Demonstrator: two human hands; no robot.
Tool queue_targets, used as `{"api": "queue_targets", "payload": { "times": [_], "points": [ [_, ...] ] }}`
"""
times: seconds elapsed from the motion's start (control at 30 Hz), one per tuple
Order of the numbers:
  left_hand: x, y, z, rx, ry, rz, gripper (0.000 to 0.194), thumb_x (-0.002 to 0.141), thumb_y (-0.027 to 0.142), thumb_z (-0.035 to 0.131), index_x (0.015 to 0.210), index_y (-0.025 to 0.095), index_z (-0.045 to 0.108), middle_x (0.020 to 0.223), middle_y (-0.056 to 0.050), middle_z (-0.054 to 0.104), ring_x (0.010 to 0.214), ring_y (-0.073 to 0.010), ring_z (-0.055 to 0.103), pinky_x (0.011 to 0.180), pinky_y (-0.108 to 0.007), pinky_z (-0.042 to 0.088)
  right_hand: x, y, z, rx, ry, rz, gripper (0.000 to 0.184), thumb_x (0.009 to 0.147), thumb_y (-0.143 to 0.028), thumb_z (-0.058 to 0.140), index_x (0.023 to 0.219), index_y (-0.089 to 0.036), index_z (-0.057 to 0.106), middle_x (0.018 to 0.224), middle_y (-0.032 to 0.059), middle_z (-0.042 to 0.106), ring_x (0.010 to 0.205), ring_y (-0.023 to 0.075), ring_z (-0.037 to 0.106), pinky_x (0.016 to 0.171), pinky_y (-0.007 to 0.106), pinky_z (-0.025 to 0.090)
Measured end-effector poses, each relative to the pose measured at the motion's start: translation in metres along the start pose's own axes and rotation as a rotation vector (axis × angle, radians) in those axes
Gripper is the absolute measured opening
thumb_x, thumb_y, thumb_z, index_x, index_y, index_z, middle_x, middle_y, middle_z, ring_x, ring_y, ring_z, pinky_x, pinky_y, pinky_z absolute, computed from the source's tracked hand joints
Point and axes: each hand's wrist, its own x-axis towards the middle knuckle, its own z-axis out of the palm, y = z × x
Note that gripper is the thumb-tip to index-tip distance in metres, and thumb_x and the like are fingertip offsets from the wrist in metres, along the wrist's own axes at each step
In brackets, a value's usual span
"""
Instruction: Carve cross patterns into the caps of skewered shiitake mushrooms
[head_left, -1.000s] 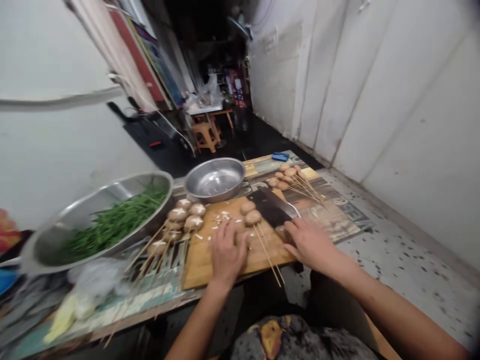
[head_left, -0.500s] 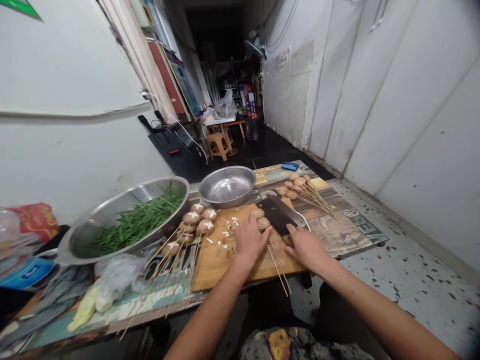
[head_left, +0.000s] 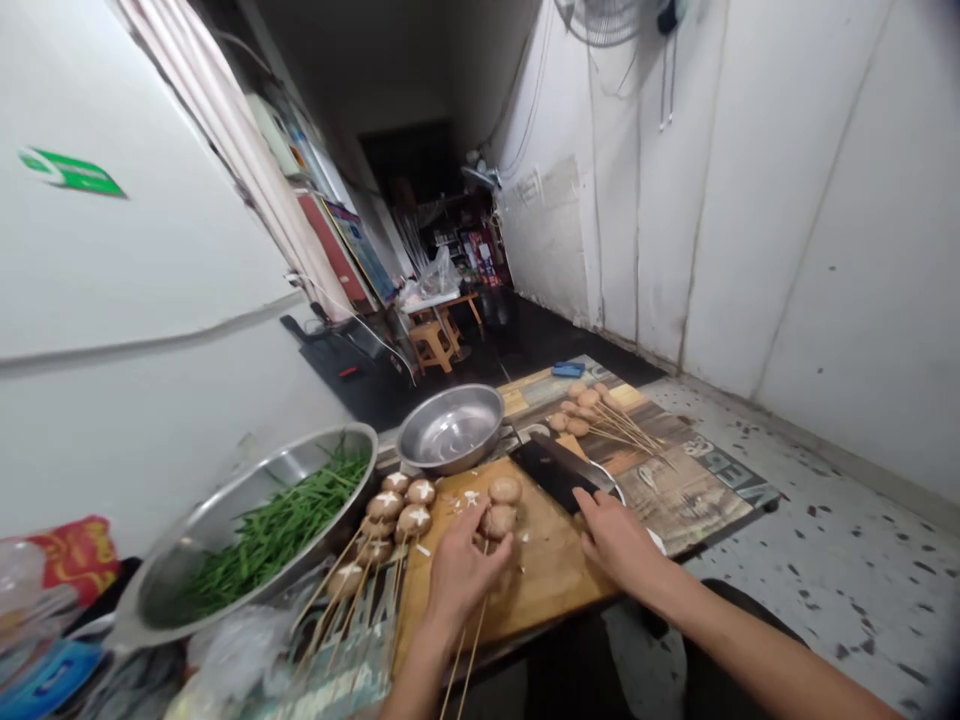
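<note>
1. Left hand (head_left: 463, 565): fingers and thumb curved narrow, holding the lower of two skewered mushrooms (head_left: 504, 491), which sit uncut on the cutting board (head_left: 544, 580).
2. Right hand (head_left: 619, 540): partly curled, fingertips at the cleaver (head_left: 541, 478); can't tell if gripping or just touching.
3. Cleaver lies along board's right side, just beside the mushrooms.
4. Left of board, close: scored mushrooms (head_left: 414, 520) with white crosses, bunched, sticks pointing to the near edge. Blocks that side.
5. Behind these, big basin (head_left: 127, 625) of green beans (head_left: 281, 540); metal bowl (head_left: 450, 425) just past board's far edge.
6. Far right: more skewered mushrooms (head_left: 587, 408), blue item (head_left: 568, 369) behind them, unidentified.
7. Hidden: left hand covers part of the sticks; handle area mostly behind right hand. Pale curved item there, can't make out. Plastic bag (head_left: 244, 650) cut off at bottom, contents unclear.
8. Edges: held sticks run past board's near edge. Board surface shows between the hands; tabletop (head_left: 660, 490) surface shows right of cleaver.
</note>
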Motion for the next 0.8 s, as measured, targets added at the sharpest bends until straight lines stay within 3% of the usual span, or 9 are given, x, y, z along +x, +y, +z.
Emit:
{"api": "queue_targets", "payload": {
  "times": [0.2, 0.27, 0.43, 0.67, 0.8],
  "points": [
    [-0.02, -0.015, 0.0, -0.035, 0.003, 0.198, 0.047, 0.078, 0.03, 0.068, 0.124, 0.026, 0.066, 0.124, -0.006, 0.071, 0.116, -0.0263, 0.066, 0.102, -0.043, 0.055, -0.008, 0.014, -0.012, 0.228, 0.079, -0.022, 0.06, 0.079, -0.007, 0.056, 0.139, -0.007, 0.052, 0.124, 0.0199, 0.067, 0.11, 0.0282, 0.066, 0.096, 0.039, 0.049],
    [-0.023, -0.016, 0.003, -0.017, -0.04, 0.271, 0.05, 0.077, 0.029, 0.07, 0.126, 0.026, 0.065, 0.125, -0.007, 0.07, 0.115, -0.0267, 0.067, 0.101, -0.042, 0.056, -0.014, 0.021, -0.02, 0.334, 0.099, -0.026, 0.061, 0.077, -0.011, 0.055, 0.138, -0.01, 0.054, 0.121, 0.0172, 0.07, 0.107, 0.0273, 0.067, 0.095, 0.037, 0.049],
    [-0.022, -0.012, 0.005, 0.046, -0.17, 0.408, 0.059, 0.074, 0.025, 0.073, 0.132, 0.024, 0.061, 0.125, -0.012, 0.069, 0.114, -0.0277, 0.067, 0.099, -0.04, 0.057, -0.024, 0.038, -0.029, 0.641, 0.086, -0.019, 0.056, 0.076, -0.025, 0.053, 0.13, -0.013, 0.061, 0.081, 0.0056, 0.071, 0.073, 0.0225, 0.066, 0.072, 0.034, 0.052],
    [-0.008, -0.001, -0.002, 0.047, -0.382, 0.477, 0.056, 0.078, 0.023, 0.07, 0.132, 0.023, 0.059, 0.131, -0.011, 0.065, 0.119, -0.0273, 0.063, 0.103, -0.04, 0.052, -0.026, 0.052, -0.009, 0.978, -0.008, 0.044, 0.068, 0.071, -0.039, 0.056, 0.133, -0.012, 0.056, 0.075, 0.0016, 0.059, 0.069, 0.0203, 0.062, 0.065, 0.033, 0.055],
    [0.0, -0.006, -0.002, 0.075, -0.464, 0.498, 0.053, 0.083, 0.026, 0.067, 0.135, 0.025, 0.055, 0.133, -0.011, 0.063, 0.118, -0.027, 0.062, 0.102, -0.04, 0.052, -0.021, 0.06, -0.012, 1.068, -0.081, 0.052, 0.068, 0.074, -0.044, 0.057, 0.134, -0.012, 0.054, 0.072, -0.0004, 0.058, 0.066, 0.0188, 0.063, 0.068, 0.033, 0.055]
  ]
}}
